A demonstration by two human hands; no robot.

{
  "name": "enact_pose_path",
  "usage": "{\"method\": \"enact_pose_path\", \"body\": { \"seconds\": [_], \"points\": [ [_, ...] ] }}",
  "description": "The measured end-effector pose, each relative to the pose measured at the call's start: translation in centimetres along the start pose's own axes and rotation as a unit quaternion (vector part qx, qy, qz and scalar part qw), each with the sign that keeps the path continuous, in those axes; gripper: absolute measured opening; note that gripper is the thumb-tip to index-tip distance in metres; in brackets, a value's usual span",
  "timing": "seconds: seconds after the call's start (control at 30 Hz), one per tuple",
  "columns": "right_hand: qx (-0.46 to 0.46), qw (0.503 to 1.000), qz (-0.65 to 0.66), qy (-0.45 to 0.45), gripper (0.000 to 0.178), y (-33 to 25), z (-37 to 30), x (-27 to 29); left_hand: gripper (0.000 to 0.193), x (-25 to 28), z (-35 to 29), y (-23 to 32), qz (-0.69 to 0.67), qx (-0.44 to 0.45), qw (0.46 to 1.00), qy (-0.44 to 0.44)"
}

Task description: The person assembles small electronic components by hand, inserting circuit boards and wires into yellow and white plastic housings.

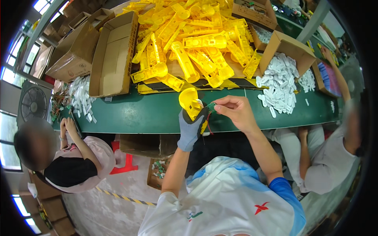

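Observation:
My left hand (pixel 190 126), in a grey-blue glove with dark fingers, is closed round a yellow plastic housing (pixel 189 100) above the near edge of the green table. The housing's rounded scoop-like end points up and away from me. Bare and pinching, my right hand (pixel 237 112) holds a small green circuit board (pixel 211 107) just right of the housing. A red wire (pixel 209 126) hangs below the board. Whether the board touches the housing I cannot tell. Beyond my hands lies a large heap of yellow plastic housings (pixel 204 41).
A cardboard tray (pixel 112 55) stands left of the heap. White plastic pieces (pixel 280 84) spill from a tipped carton at right; pale strips (pixel 82 96) lie at far left. Co-workers sit on both sides. A box of small parts (pixel 157 171) stands below the table (pixel 153 118).

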State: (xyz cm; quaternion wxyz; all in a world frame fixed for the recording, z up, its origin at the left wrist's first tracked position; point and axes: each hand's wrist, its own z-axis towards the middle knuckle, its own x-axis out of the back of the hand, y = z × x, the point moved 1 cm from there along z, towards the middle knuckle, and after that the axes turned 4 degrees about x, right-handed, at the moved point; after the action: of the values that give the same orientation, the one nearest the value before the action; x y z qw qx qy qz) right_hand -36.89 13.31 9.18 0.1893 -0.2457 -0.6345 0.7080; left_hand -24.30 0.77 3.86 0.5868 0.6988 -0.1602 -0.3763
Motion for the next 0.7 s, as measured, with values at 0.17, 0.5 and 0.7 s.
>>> {"method": "enact_pose_path", "body": {
  "seconds": [0.17, 0.5, 0.7],
  "points": [
    [-0.064, 0.995, -0.037, -0.065, 0.017, -1.4, 0.7, 3.5, 0.032, -0.8, 0.5, 1.1, 0.130, -0.005, 0.987, -0.096],
    [-0.084, 0.992, -0.066, -0.065, 0.014, -0.1, -0.4, 6.9, 0.036, -2.4, 0.8, 0.0, 0.185, 0.023, 0.977, -0.106],
    [-0.030, 0.997, -0.036, 0.053, 0.013, 1.2, -1.6, 7.9, 0.036, -2.9, 1.3, -0.5, 0.075, 0.098, 0.992, -0.030]
  ]
}}
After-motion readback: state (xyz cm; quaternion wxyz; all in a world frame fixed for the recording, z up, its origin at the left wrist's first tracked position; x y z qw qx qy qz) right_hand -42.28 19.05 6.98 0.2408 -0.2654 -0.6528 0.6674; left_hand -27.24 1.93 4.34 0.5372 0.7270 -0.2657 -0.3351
